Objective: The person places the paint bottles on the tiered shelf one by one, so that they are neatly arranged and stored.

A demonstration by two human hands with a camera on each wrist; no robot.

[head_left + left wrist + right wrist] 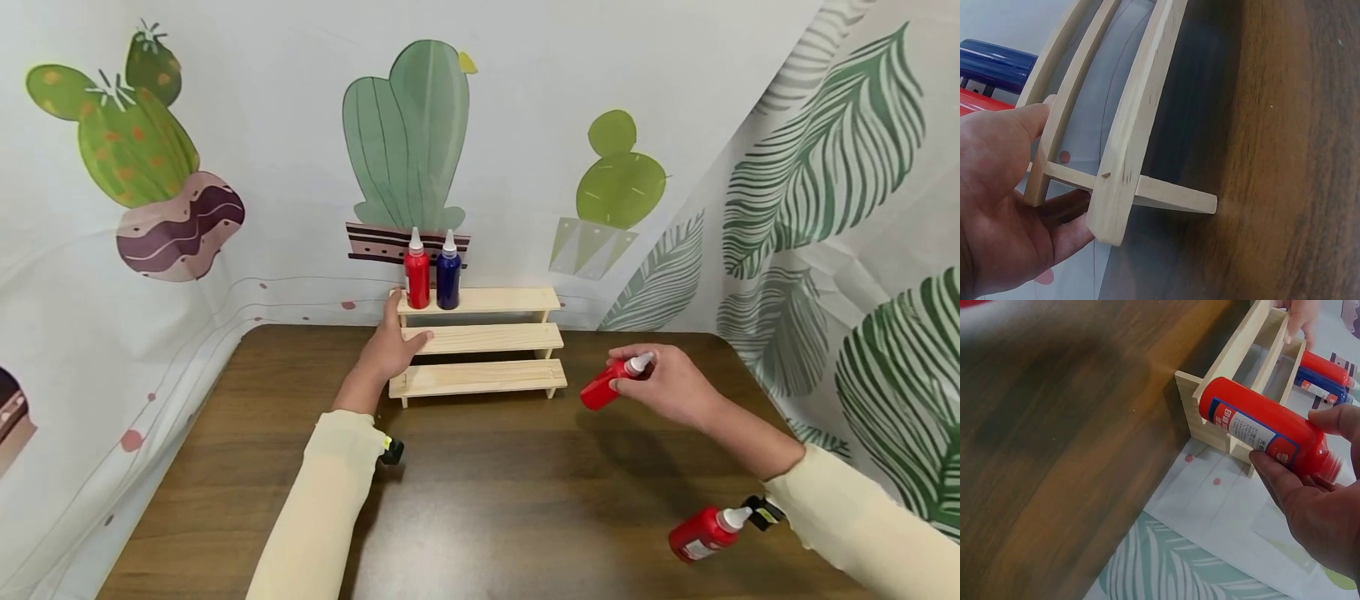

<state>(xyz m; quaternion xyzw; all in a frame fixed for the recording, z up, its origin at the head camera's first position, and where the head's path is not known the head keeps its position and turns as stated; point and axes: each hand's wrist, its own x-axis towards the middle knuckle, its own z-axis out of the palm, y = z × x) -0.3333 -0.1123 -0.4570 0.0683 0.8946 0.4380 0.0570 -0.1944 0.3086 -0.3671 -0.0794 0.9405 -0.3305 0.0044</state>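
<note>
The left end of a three-tiered wooden rack (480, 377) is being gripped by the left hand (386, 350), with the middle tier (487, 337) being pinched between thumb and fingers. To the right of the rack, and apart from it, a tilted red bottle (602, 387) is being held above the tabletop (480, 500) by the right hand (675, 387); it is being pinched near its neck, its white nozzle (641, 362) being directed up and to the right and its base down and to the left. A printed label (1244, 431) is being shown on its side in the right wrist view. An upright red bottle (417, 282) and, just beside it, a blue bottle (448, 282) are being supported at the left of the top tier (510, 298). Another red bottle (701, 536) is being borne by the tabletop near the right sleeve (862, 517). Behind everything, a wall covering (517, 167) printed with cacti and leaves is being displayed.
</note>
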